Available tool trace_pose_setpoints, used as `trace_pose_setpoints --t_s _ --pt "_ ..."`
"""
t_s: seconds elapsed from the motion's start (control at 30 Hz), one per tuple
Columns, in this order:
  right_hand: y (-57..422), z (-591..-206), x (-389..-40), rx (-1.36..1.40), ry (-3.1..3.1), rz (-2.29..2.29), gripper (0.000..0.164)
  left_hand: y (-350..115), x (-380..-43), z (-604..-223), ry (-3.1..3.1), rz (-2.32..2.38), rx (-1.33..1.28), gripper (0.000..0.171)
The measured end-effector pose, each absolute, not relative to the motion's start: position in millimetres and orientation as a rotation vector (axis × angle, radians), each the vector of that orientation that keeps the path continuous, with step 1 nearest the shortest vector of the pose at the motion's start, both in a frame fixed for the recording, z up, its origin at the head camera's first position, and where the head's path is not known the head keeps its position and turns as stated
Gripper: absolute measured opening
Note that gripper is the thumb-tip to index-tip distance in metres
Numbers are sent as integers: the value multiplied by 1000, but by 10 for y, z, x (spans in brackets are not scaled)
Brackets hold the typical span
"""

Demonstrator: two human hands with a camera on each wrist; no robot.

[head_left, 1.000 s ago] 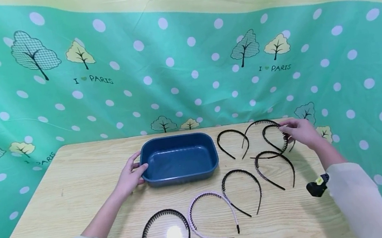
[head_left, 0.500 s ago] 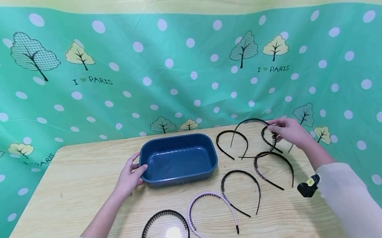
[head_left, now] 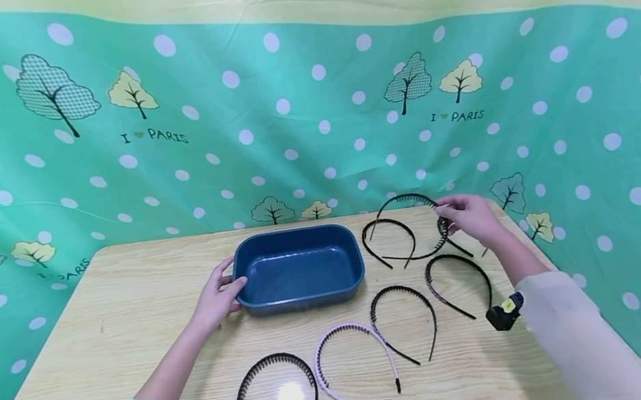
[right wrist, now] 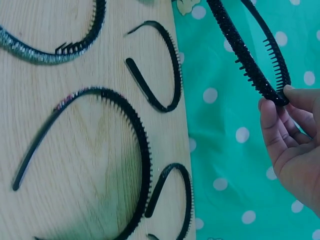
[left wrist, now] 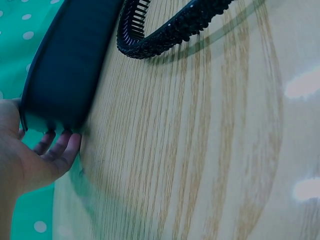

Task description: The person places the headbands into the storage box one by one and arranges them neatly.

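Observation:
My right hand (head_left: 472,215) pinches a black toothed headband (head_left: 410,195) at the back right. In the right wrist view this headband (right wrist: 243,52) has a dark, sparkly outer face, and the thumb and fingertips close on its bend. My left hand (head_left: 218,297) grips the left end of a dark blue plastic basin (head_left: 304,301), thumb over the rim and fingers against the outside wall. The basin has nothing inside. Just right of it lies a black headband (head_left: 392,220), overlapped by the held one in the head view. Another black headband (head_left: 461,249) is partly hidden behind my right hand.
Nearer the front lie two black headbands (head_left: 452,255) (head_left: 398,287), a lilac headband (head_left: 348,326) and a larger black headband (head_left: 275,356) on the wooden table (head_left: 111,342). A green dotted cloth (head_left: 298,134) hangs behind the table's far edge.
My right hand has moved left with the black headband, lifting it and carrying it toward the basin. The left hand and the basin have stayed in place.

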State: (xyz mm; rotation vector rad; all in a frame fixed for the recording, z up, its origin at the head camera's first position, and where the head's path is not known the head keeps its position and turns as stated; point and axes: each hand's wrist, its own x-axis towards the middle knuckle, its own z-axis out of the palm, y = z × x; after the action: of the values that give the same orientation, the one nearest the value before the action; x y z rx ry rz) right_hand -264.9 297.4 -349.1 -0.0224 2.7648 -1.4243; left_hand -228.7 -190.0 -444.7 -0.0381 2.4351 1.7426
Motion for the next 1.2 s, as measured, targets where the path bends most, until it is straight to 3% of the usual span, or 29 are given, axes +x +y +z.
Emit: trace_pose_setpoints --t_s 1.2 --pt "2148 -3634 -2834 -101 2599 -1657 35 -1902 -2286 -4463 2442 1743 -36 61"
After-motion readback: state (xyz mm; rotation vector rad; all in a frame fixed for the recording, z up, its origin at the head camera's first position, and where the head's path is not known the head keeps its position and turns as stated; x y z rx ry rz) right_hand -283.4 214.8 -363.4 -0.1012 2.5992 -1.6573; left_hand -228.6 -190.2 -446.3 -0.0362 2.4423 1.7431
